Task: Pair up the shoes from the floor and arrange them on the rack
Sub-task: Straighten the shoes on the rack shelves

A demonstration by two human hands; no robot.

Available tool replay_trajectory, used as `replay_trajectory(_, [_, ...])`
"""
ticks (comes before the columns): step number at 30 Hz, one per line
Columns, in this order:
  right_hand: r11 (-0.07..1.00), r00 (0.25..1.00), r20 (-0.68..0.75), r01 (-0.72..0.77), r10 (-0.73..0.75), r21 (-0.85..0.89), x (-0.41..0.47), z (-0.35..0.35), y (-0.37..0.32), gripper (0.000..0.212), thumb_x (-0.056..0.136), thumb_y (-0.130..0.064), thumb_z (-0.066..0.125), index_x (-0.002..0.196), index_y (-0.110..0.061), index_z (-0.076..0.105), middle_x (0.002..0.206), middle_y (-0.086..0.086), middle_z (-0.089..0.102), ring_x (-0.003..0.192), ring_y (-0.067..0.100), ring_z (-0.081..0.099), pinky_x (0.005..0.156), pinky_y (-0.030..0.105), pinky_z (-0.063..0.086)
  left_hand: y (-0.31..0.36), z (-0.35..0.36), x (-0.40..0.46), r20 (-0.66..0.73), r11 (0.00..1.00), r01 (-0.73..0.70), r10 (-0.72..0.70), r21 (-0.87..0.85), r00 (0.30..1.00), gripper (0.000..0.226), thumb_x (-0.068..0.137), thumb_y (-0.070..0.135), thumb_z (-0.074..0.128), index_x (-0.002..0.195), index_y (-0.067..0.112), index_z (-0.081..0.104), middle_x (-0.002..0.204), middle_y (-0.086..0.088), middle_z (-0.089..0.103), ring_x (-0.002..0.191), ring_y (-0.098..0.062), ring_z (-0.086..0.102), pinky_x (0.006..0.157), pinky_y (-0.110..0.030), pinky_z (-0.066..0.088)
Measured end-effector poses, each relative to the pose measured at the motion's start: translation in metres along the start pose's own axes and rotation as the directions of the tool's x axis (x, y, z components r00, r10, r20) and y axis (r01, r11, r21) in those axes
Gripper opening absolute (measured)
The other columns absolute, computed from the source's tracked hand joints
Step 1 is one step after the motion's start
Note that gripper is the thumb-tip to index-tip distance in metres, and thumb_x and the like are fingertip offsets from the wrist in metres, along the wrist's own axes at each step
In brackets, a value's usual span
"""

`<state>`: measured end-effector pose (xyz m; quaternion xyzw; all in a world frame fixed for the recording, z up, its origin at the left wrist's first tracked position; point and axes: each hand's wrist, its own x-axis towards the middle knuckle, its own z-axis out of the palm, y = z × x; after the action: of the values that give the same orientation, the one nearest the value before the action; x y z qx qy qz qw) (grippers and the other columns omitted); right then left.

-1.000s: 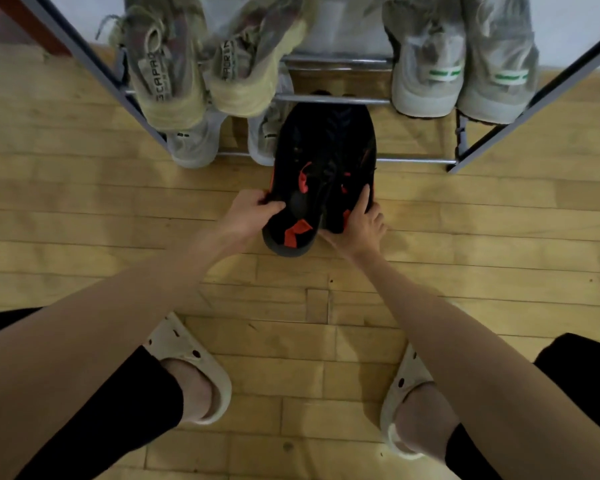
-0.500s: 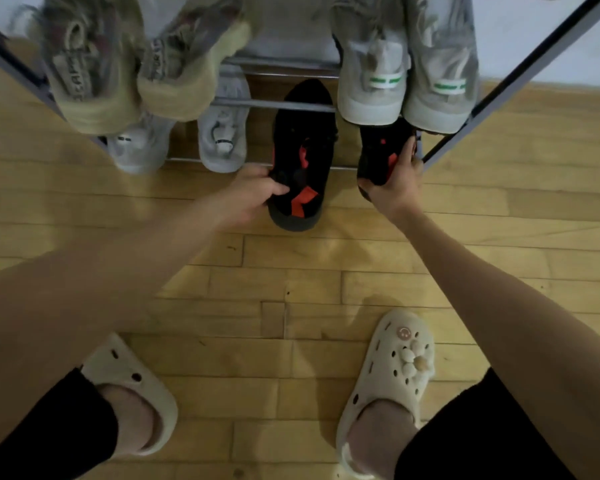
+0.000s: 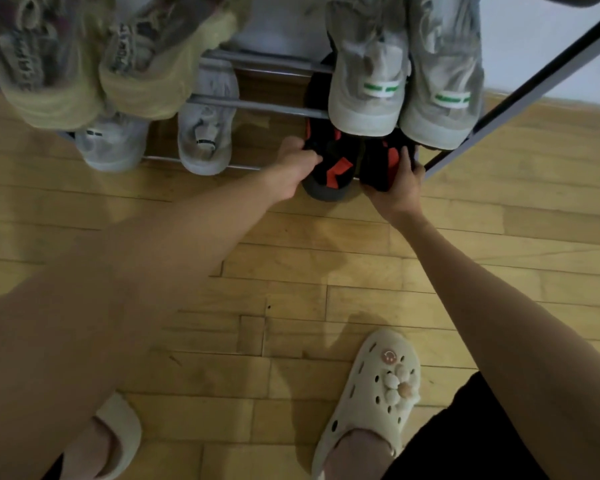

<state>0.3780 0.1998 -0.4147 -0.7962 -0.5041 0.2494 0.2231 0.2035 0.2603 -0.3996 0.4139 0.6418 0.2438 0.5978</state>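
Under the rack's (image 3: 257,105) grey pair (image 3: 406,81), left hand (image 3: 291,171) and right hand (image 3: 400,188) each grip a black shoe (image 3: 329,168); heels overhanging the rail may tip off.

Both hands hold black-and-red shoes side by side on the rack's (image 3: 257,106) bottom rail: left hand (image 3: 293,169) grips one shoe (image 3: 331,174), right hand (image 3: 399,188) the other shoe (image 3: 381,164). Grey sneakers (image 3: 366,84) sit above them.

Bare arms, black shorts (image 3: 471,441), cream charm-studded clogs (image 3: 371,393).
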Motion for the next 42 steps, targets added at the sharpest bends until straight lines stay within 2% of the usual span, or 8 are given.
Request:
replay_trajectory(15, [0.989, 0.996, -0.091, -0.038, 0.025, -0.141, -0.026, 0.014, 0.004, 0.076, 0.089, -0.034, 0.063, 0.15, -0.01, 0.025, 0.148, 0.023, 0.027, 0.133, 0.04, 0.036, 0.109, 0.047, 0.036, -0.005, 0.006, -0.01, 0.072, 0.97, -0.114, 0.101, 0.216, 0.992, 0.044, 0.103, 0.025, 0.041, 0.144, 0.011, 0.039, 0.146, -0.007, 0.046, 0.133, -0.022, 0.044, 0.1, -0.026, 0.037])
replay_trajectory(22, [0.949, 0.965, -0.18, -0.227, 0.19, -0.217, -0.096, 0.044, -0.049, 0.077, 0.082, -0.005, 0.056, 0.147, 0.002, 0.016, 0.135, 0.023, 0.033, 0.121, 0.036, 0.038, 0.104, 0.036, 0.034, -0.034, -0.051, -0.058, -0.032, 0.892, -0.194, 0.227, 0.408, 0.973, 0.025, 0.095, 0.01, 0.052, 0.115, 0.009, 0.067, 0.118, -0.005, 0.066, 0.11, -0.018, 0.059, 0.086, -0.02, 0.042])
replay_trajectory(26, [0.982, 0.98, 0.195, 0.078, -0.044, -0.171, -0.119, 0.079, -0.082, 0.053, 0.09, -0.008, 0.054, 0.137, 0.0, 0.031, 0.131, 0.022, 0.036, 0.119, 0.039, 0.042, 0.1, 0.041, 0.04, -0.063, -0.125, -0.068, -0.152, 0.892, -0.066, 0.148, 0.447, 0.977, 0.021, 0.093, 0.014, 0.048, 0.077, 0.015, 0.061, 0.075, 0.001, 0.059, 0.072, -0.017, 0.057, 0.056, -0.022, 0.042])
replay_trajectory(29, [0.994, 0.916, 0.393, 0.103, -0.082, -0.032, -0.11, 0.104, -0.119, 0.054, 0.095, -0.015, 0.051, 0.143, -0.006, 0.027, 0.132, 0.022, 0.039, 0.112, 0.04, 0.052, 0.09, 0.046, 0.048, -0.081, -0.178, -0.064, -0.358, 0.954, 0.084, 0.026, 0.289, 0.934, 0.025, 0.09, 0.018, 0.053, 0.066, 0.014, 0.051, 0.075, -0.008, 0.058, 0.075, -0.026, 0.06, 0.066, -0.037, 0.051])
replay_trajectory(32, [0.997, 0.913, 0.405, 0.036, -0.058, 0.061, -0.098, 0.119, -0.154, 0.063, 0.098, -0.028, 0.047, 0.15, -0.006, 0.02, 0.145, 0.018, 0.042, 0.13, 0.036, 0.045, 0.103, 0.046, 0.04, -0.085, -0.208, -0.063, -0.484, 0.979, 0.13, -0.037, 0.159, 0.874, 0.006, 0.093, 0.018, 0.058, 0.092, 0.018, 0.052, 0.087, 0.001, 0.051, 0.088, -0.02, 0.056, 0.079, -0.035, 0.051])
replay_trajectory(34, [0.995, 0.926, 0.378, -0.033, -0.006, 0.097, -0.086, 0.133, -0.175, 0.072, 0.094, -0.043, 0.053, 0.15, -0.011, 0.02, 0.151, 0.014, 0.034, 0.136, 0.033, 0.038, 0.1, 0.037, 0.038, -0.086, -0.228, -0.055, -0.56, 0.982, 0.091, 0.019, 0.166, 0.828, 0.041, 0.094, 0.016, 0.058, 0.13, 0.007, 0.039, 0.103, 0.004, 0.042, 0.093, -0.013, 0.047, 0.08, -0.025, 0.042])
replay_trajectory(38, [0.999, 0.963, 0.266, 0.031, -0.042, 0.045, -0.068, 0.159, -0.203, 0.091, 0.076, -0.046, 0.075, 0.142, -0.006, 0.028, 0.141, 0.017, 0.028, 0.128, 0.035, 0.04, 0.098, 0.039, 0.041, -0.08, -0.244, -0.042, -0.544, 0.98, -0.019, 0.127, 0.199, 0.829, 0.053, 0.091, 0.014, 0.064, 0.135, 0.003, 0.037, 0.116, 0.001, 0.049, 0.102, -0.012, 0.049, 0.064, -0.004, 0.035])
replay_trajectory(42, [1.0, 0.977, 0.211, 0.012, -0.012, 0.002, -0.056, 0.176, -0.211, 0.095, 0.074, -0.045, 0.078, 0.14, 0.001, 0.027, 0.14, 0.018, 0.036, 0.132, 0.033, 0.037, 0.106, 0.04, 0.037, -0.076, -0.253, -0.028, -0.56, 0.998, 0.041, -0.003, 0.056, 0.829, 0.063, 0.086, 0.023, 0.069, 0.138, 0.012, 0.038, 0.134, -0.005, 0.054, 0.117, -0.023, 0.057, 0.087, -0.027, 0.051])
